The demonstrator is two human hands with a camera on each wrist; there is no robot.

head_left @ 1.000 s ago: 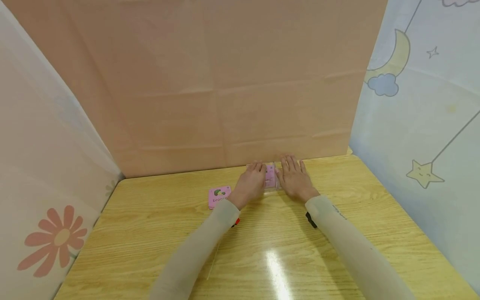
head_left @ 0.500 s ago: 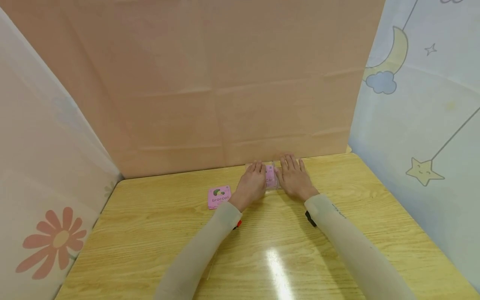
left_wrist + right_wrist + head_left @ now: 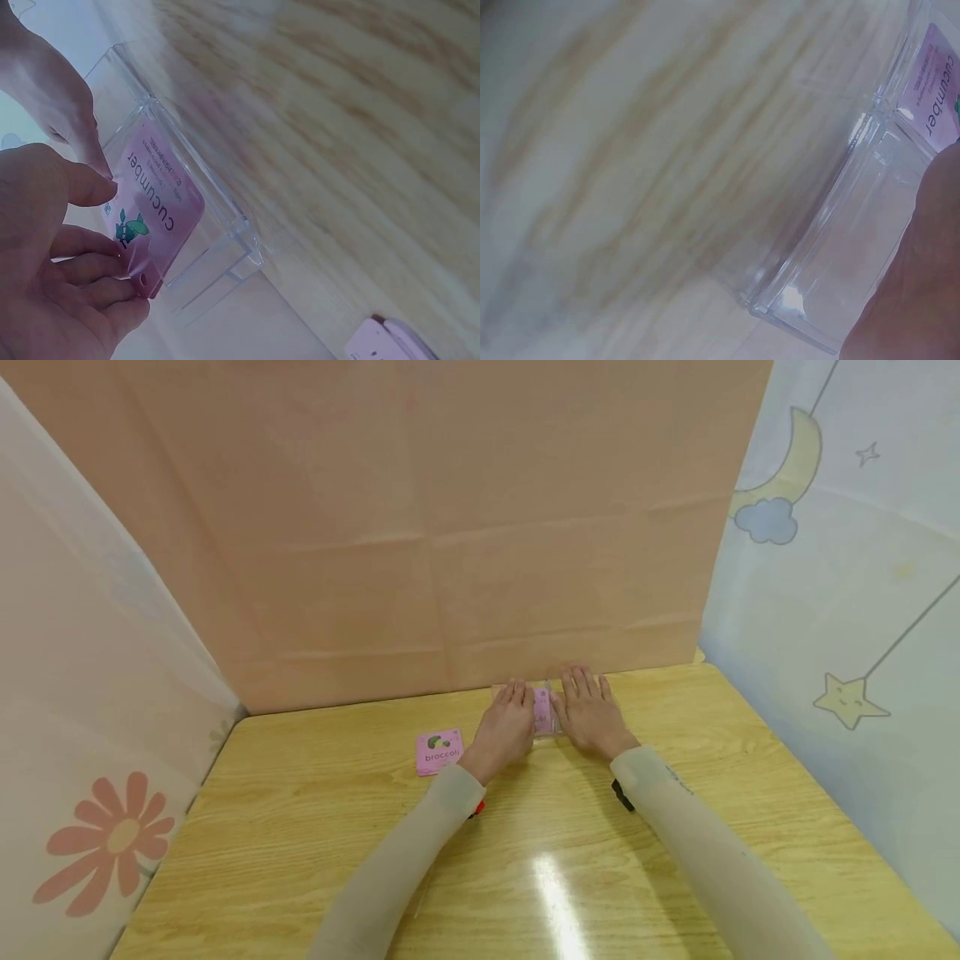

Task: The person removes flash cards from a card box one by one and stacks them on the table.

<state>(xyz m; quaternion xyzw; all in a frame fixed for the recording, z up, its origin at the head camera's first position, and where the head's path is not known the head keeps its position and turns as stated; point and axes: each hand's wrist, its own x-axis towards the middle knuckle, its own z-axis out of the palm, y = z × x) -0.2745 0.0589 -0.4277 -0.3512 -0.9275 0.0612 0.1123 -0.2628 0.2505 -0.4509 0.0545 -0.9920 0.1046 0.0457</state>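
Note:
Near the back of the table lies a clear plastic box (image 3: 810,247), partly covered by both hands. My left hand (image 3: 506,727) grips a pink cucumber card (image 3: 161,202) at the box, its thumb above and its fingers curled at the card's edge. Whether more cards lie beneath it cannot be told. My right hand (image 3: 592,718) rests with straight fingers over the right part of the box, its thumb near the card. To the left of my left wrist, pink broccoli cards (image 3: 438,752) lie in a small stack on the table.
The wooden table (image 3: 300,827) ends at an orange-brown cloth backdrop (image 3: 450,568) just behind the box. Patterned cloths hang on the left and right sides. A thin clear edge (image 3: 422,897) shows beside my left forearm.
My left hand and forearm have shifted slightly to the right, uncovering more of the broccoli card. My right hand stays almost where it was on the box.

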